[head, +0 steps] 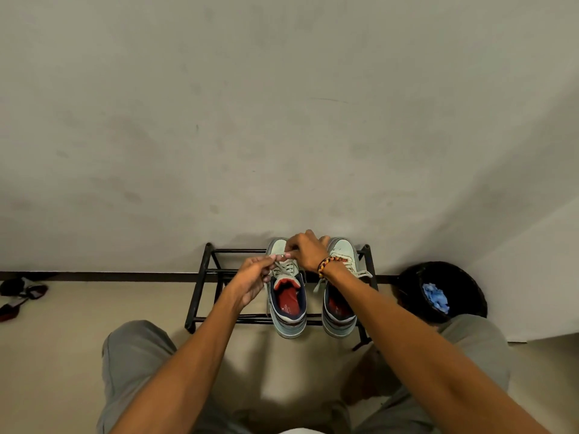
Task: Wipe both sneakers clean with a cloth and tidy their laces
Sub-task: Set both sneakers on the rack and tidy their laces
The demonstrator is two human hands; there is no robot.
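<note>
Black metal-bar shoe rack stood against pale wall; black round bin held crumpled blue cloth at right. Two pale mint low-top sneakers sat side by side on rack, heels toward viewer. Left hand and right hand each pinched pale lace of left sneaker, fingers curled over its tongue; beaded bracelet on right wrist

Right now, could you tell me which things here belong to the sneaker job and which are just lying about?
Part of the job:
- left sneaker, its lace pinched by the left hand and right hand
- right sneaker
- black rack holding both

Lying about:
- black bin with blue scraps
- dark items on the floor
</note>
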